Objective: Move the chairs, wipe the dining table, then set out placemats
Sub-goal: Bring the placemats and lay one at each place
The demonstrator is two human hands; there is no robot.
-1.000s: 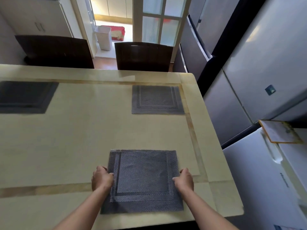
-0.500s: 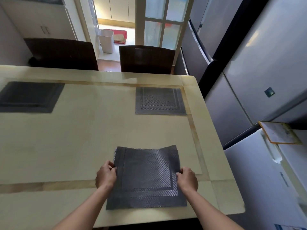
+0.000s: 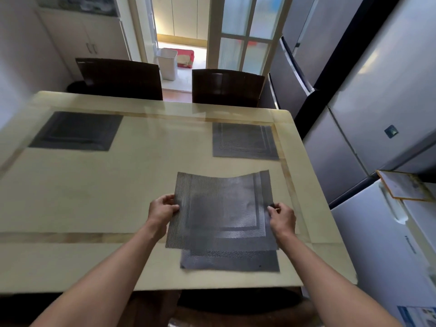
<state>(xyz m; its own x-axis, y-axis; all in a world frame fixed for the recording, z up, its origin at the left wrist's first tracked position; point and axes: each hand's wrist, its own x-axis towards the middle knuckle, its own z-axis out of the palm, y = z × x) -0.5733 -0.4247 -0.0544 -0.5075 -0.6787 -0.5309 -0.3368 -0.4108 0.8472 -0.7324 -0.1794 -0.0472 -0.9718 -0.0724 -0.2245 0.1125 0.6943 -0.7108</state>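
Both hands are on one placemat. My left hand (image 3: 162, 208) pinches its left edge and my right hand (image 3: 282, 218) pinches its right edge, with the fingers curled round the weave.

From the head view, the change is plain. A second ago both hands were at the sides of a flat stack at the near edge of the table (image 3: 94, 197). Now the top placemat (image 3: 224, 211) has come up off that stack. It sags in the middle, and its far edge is wavy. The bottom placemat (image 3: 231, 261) shows beneath it, lying flat on the table near the near right corner.

Across the table, the far-right placemat (image 3: 244, 141) and the far-left placemat (image 3: 75, 131) each lie in front of a dark chair (image 3: 226, 87).

I judge the wiping done and the setting-out well along. Two places are laid, and a third mat is already resting at its spot. The one in my grip probably belongs on the near left, opposite the far-left placemat.
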